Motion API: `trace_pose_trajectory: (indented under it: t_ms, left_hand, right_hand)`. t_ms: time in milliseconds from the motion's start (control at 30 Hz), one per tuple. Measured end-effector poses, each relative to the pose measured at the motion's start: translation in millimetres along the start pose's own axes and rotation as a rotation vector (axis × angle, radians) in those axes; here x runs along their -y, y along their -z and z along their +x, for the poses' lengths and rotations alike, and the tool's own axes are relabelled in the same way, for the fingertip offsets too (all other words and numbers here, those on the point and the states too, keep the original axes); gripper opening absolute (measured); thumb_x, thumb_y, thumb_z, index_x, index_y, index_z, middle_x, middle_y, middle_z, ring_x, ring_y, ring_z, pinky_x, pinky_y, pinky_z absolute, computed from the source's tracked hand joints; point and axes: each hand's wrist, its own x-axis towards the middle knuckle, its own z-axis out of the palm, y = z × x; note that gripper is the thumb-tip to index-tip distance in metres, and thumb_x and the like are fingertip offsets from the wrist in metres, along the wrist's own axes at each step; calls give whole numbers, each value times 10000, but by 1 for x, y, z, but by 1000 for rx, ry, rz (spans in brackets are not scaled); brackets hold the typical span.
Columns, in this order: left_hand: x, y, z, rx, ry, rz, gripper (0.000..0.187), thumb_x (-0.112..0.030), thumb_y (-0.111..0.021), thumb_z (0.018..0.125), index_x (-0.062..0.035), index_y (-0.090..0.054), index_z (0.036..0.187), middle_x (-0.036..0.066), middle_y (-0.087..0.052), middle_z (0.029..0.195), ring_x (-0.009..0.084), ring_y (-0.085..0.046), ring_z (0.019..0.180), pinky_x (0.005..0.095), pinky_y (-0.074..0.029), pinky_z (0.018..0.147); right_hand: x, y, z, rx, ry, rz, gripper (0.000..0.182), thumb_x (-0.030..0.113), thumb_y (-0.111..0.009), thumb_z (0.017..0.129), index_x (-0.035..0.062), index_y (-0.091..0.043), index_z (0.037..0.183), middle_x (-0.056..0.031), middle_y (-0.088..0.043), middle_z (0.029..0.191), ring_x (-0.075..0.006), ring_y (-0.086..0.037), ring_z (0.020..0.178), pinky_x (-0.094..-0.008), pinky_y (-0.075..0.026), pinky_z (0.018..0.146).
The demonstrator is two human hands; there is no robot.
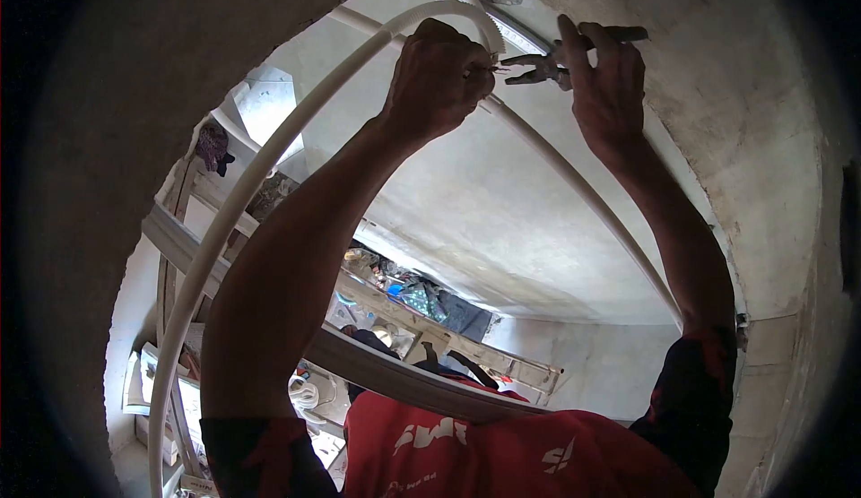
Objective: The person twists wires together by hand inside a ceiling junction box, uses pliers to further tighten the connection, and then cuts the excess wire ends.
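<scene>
Raised near the top of the view, my left hand (439, 77) is closed, with a thin wire (501, 69) sticking out between thumb and forefinger. My right hand (610, 86) grips a pair of dark pliers (543, 69), one handle showing past the fingers. The parted jaws of the pliers point left, their tips right at the wire end. A white conduit pipe (251, 180) curves up from the lower left and bends behind my left hand, ending in a ribbed flexible section (493, 32) just above the wire.
A thinner white pipe (583, 184) slants down to the right behind my hands. Rough plastered wall edges (762, 139) frame the opening. A grey metal rail (404, 380) crosses in front of my red shirt (502, 453). Below are wooden planks (529, 368) and assorted cluttered items.
</scene>
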Motion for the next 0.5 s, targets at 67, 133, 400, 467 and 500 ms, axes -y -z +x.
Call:
trace_pose_trajectory:
  t_ms: [67,133,400,467,500]
  left_hand:
    - [0,-1,-1,-6,23,-19,176,-257,-703,858,-112,-785,803,38,-743,788,270,-617,938,430,-476,925]
    - [0,0,-1,-8,39,-41,181,-261,-694,863,-118,-787,800,36,-746,794,271,-615,953,429,-472,935]
    - [-3,1,-1,40,97,0,168,-258,-705,858,-120,-788,809,12,-757,811,258,-601,1012,422,-475,940]
    - [-3,1,-1,50,110,4,165,-256,-709,852,-120,-788,802,11,-758,815,258,-599,1014,421,-476,940]
    - [-3,1,0,60,119,6,163,-253,-712,846,-120,-789,795,10,-760,819,258,-597,1017,420,-477,940]
  right_hand:
    - [-1,-2,-1,-42,-50,69,637,168,-730,904,168,-530,1508,-81,-478,1397,-263,-533,1130,-545,-456,987]
    - [-1,-1,4,-53,-35,28,628,192,-740,898,169,-541,1493,-73,-479,1395,-262,-528,1131,-545,-455,974]
    - [4,3,15,-53,39,-44,614,293,-777,868,196,-579,1441,-20,-487,1385,-227,-520,1118,-475,-445,854]
    - [2,6,15,-6,31,-97,585,301,-787,848,205,-615,1398,-3,-531,1333,-208,-523,1102,-434,-426,802]
    - [1,6,16,-5,33,-97,585,301,-787,848,205,-615,1398,-3,-531,1333,-208,-523,1102,-434,-426,802]
